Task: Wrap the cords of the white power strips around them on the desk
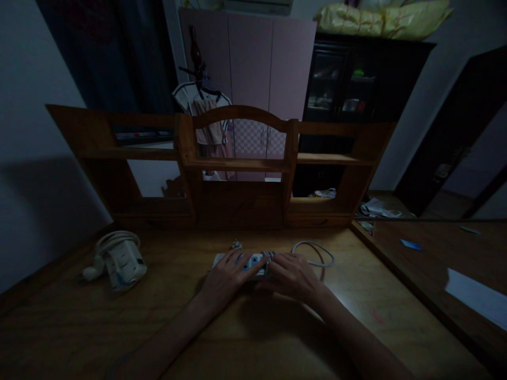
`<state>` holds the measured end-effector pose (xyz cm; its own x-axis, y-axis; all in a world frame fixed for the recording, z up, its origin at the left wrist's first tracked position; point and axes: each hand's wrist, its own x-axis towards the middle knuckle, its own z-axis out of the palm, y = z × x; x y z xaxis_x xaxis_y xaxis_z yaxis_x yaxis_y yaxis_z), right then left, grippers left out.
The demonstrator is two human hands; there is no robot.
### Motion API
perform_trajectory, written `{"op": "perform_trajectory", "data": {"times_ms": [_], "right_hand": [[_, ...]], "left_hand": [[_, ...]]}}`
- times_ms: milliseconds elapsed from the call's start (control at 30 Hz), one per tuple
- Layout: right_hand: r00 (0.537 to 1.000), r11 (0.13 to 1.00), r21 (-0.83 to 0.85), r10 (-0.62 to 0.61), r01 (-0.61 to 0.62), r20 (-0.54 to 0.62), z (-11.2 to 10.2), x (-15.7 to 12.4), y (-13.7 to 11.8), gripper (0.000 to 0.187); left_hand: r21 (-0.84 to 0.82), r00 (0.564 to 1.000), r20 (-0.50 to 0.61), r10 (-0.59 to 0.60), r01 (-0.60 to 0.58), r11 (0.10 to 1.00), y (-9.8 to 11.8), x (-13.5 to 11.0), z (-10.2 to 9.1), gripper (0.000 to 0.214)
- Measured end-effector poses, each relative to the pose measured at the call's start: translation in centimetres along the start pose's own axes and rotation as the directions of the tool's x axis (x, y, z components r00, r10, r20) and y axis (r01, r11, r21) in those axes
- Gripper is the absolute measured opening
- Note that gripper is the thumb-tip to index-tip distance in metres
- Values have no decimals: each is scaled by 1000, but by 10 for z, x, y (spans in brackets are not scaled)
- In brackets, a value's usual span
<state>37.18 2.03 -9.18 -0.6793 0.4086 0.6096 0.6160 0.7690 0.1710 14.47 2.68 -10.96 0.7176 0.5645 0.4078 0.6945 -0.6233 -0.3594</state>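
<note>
A white power strip (255, 260) with blue socket faces lies on the wooden desk in front of me. My left hand (227, 269) rests over its left part and grips it, the thumb stretched towards the right end. Grey-white cord (267, 254) is wound round the strip near that end. There my right hand (291, 272) is closed with bent fingers on the cord; its fingertips are partly hidden. A loose loop of the cord (330, 254) curves out on the desk beyond the right hand. The plug (236, 245) lies just behind the strip, near my left fingers.
At the left of the desk (166, 327) sits another white power strip (125, 264) with its cord coiled round it. A wooden shelf unit (241, 164) stands along the back edge. On the lower brown surface at right lie a white sheet (477, 295) and a blue card (412, 245).
</note>
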Motion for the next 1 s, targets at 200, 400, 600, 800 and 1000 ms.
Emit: {"op": "perform_trajectory", "data": {"times_ms": [200, 400, 600, 800, 1000], "right_hand": [[988, 989, -4, 146, -147, -50, -19, -3, 9, 36], [969, 966, 80, 246, -244, -14, -20, 1, 5, 40], [947, 931, 175, 309, -319, 82, -19, 2, 7, 45], [906, 862, 282, 385, -421, 178, -17, 1, 14, 55], [847, 787, 320, 462, -528, 263, 5, 0, 18, 60]], "left_hand": [[-69, 981, -63, 186, -190, 979, 17, 5, -7, 43], [-111, 933, -142, 330, -346, 932, 20, 8, -15, 42], [-110, 924, -189, 333, -357, 928, 21, 4, -18, 46], [-183, 889, -310, 336, -403, 897, 27, -1, -21, 52], [-551, 952, -301, 46, -214, 806, 27, -4, -13, 59]]}}
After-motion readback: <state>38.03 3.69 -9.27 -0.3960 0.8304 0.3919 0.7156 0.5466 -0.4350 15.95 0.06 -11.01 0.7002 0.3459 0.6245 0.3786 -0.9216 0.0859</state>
